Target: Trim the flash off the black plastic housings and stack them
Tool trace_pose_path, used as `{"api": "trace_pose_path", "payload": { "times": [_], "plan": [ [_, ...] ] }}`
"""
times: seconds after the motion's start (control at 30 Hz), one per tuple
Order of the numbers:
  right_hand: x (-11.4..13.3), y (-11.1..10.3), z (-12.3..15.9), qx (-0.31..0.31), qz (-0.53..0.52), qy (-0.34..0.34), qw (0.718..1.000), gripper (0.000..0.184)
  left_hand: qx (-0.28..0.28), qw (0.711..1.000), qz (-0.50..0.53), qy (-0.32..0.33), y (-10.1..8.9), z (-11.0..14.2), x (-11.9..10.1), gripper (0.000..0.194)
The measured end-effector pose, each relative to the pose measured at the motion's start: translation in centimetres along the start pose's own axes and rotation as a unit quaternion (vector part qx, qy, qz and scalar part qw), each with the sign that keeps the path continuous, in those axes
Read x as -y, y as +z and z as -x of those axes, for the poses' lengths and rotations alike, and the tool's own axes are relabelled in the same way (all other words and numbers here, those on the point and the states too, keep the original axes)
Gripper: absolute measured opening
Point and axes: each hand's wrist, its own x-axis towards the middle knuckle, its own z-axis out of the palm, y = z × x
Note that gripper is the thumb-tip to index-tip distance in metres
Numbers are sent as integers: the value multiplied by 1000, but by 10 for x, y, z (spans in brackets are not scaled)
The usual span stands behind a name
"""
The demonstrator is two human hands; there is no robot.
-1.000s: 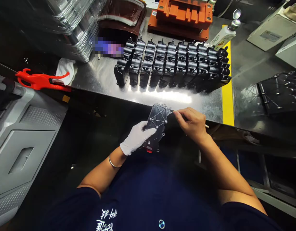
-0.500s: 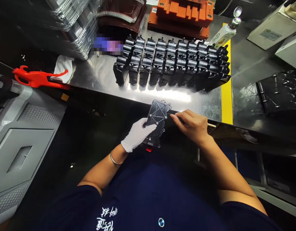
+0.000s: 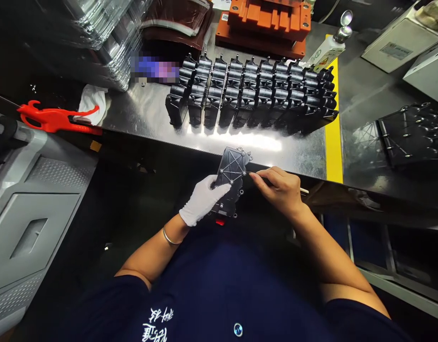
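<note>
Gloved left fingers [image 3: 223,191] around black part [image 3: 236,186], cross-ribbed, wavy-edged

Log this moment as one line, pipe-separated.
left hand: white-gloved, grips flat black part | right hand: bare, pinches thin stick, tip near part's edge | bench: row of black parts, orange block behind

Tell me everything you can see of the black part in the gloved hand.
The black part, seemingly plastic, has crossed ribs, round studs and edge rings; a red piece shows at its near end. The gloved left hand holds it slightly slanted in front of the bench. The right hand is beside its right edge; contact unclear.
</note>
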Motion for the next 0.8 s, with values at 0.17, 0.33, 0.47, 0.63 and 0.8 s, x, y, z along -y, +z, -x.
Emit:
{"api": "trace_pose_path", "payload": {
  "times": [0.17, 0.33, 0.47, 0.63, 0.8],
  "plan": [
    [-1, 1, 2, -3, -14, 15, 1000, 27, -2, 1000, -1, -3, 0, -1, 1, 32],
    [-2, 1, 3, -8, -14, 19, 1000, 27, -2, 1000, -1, -5, 0, 0, 0, 32],
    [-2, 2, 4, 3, -49, 28, 998, 27, -3, 1000, 7, -7, 1, 0, -1, 32],
    [-1, 1, 6, 13, -66, 46, 997, 28, -4, 1000, 14, -11, 1, -1, 0, 33],
    [4, 0, 9, 9, -81, 64, 995, 28, -13, 1000, 13, -10, 3, -1, 3, 33]
  ]
}}
